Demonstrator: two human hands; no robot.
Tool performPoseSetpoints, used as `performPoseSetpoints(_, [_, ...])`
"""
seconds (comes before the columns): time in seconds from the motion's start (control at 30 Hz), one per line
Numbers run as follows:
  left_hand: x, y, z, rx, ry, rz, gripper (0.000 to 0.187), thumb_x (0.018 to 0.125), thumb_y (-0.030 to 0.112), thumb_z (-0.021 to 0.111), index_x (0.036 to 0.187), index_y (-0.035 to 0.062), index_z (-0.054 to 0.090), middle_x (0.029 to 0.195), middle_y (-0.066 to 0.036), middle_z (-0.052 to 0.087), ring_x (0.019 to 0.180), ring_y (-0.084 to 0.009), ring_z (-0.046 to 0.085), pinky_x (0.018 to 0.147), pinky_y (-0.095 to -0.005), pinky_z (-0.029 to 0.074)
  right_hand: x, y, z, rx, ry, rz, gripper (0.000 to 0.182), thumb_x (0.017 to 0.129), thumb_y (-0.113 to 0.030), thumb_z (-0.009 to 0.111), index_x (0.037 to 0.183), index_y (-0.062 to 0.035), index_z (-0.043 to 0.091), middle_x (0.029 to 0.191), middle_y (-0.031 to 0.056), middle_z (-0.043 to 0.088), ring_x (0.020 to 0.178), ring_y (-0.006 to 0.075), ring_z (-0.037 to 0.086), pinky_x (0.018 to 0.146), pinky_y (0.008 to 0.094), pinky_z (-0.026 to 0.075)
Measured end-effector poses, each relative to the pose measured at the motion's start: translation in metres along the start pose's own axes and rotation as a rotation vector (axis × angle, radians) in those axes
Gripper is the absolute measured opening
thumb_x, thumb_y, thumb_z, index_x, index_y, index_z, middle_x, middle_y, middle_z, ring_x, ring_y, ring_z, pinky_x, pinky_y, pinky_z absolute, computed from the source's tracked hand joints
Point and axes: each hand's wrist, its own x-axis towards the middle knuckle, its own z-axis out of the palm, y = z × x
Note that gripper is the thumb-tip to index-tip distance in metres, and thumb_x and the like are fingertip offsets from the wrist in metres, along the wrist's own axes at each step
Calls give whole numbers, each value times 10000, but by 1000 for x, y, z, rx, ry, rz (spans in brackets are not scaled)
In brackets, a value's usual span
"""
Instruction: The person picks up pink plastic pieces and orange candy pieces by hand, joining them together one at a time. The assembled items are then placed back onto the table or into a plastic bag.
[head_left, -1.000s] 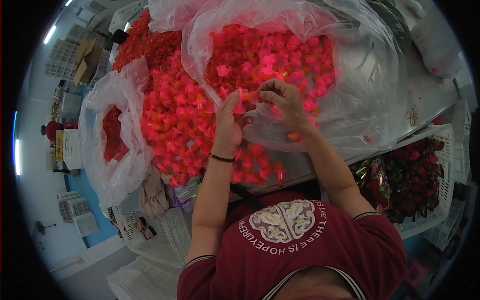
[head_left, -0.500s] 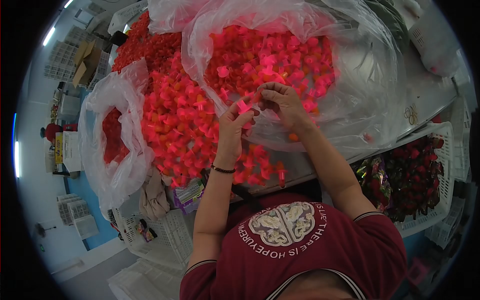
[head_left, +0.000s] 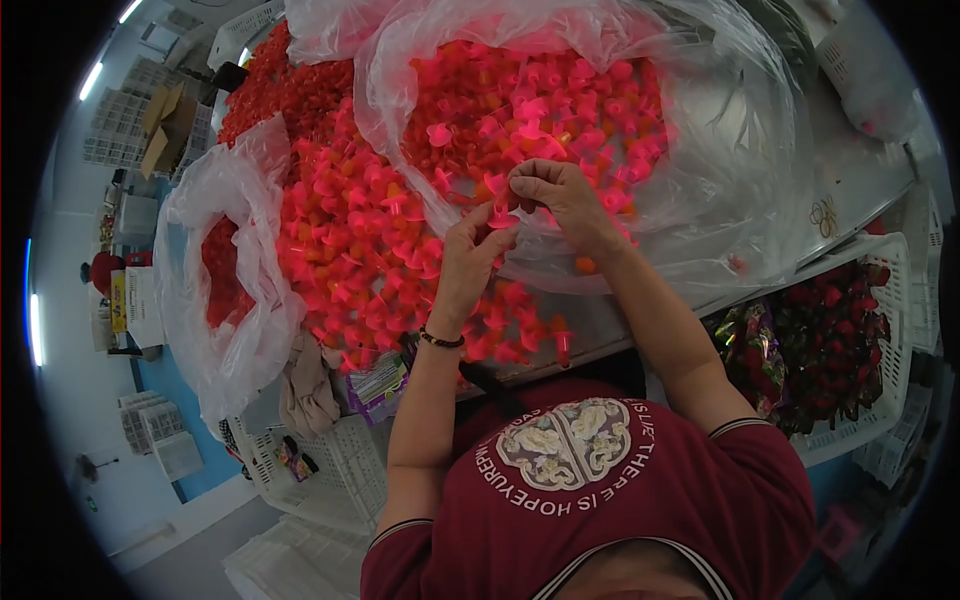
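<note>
My left hand [head_left: 470, 260] pinches a bright pink plastic piece [head_left: 500, 216] with a round flange and short stem, between thumb and forefinger. Close by on the right, my right hand [head_left: 560, 197] has its fingers curled into a pinch at the piece's upper side. What those fingertips hold is hidden. Beneath and behind both hands spreads a clear plastic bag [head_left: 700, 215], its mouth wide around a heap of similar pink and orange pieces [head_left: 540, 110]. More pink pieces [head_left: 350, 220] lie loose in a large pile left of my hands.
A second clear bag [head_left: 185, 300] with red pieces stands at the left. Red-and-black wrapped items fill a white basket [head_left: 895, 330] at the right. Rubber bands [head_left: 823, 216] lie on the metal table [head_left: 860, 190]. A purple packet [head_left: 380, 390] and beige cloth [head_left: 308, 390] sit near the front edge.
My hands have come closer together, with the right fingertips now at the pink piece. The left wrist has turned slightly. The whole view has shifted a little.
</note>
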Motion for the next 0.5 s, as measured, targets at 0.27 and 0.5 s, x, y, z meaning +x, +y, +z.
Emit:
performPoseSetpoints(0.27, [-6, 11, -4, -204, -112, -37, 388, 946, 139, 499, 1313, 28, 438, 735, 19, 508, 641, -51, 462, 538, -194, 377, 4, 4, -1, -45, -133, -252, 122, 879, 12, 544, 965, -11, 627, 915, 15, 618, 823, 88, 580, 743, 246, 483])
performPoseSetpoints(0.5, [-12, 6, -19, -524, -319, -200, 404, 946, 176, 513, 1318, 45, 425, 697, -1, 479, 612, -89, 447, 504, -216, 353, 5, 2, -4, -281, -198, -455, 145, 853, 86, 526, 910, 7, 633, 876, 44, 612, 836, 115, 596, 732, 249, 493])
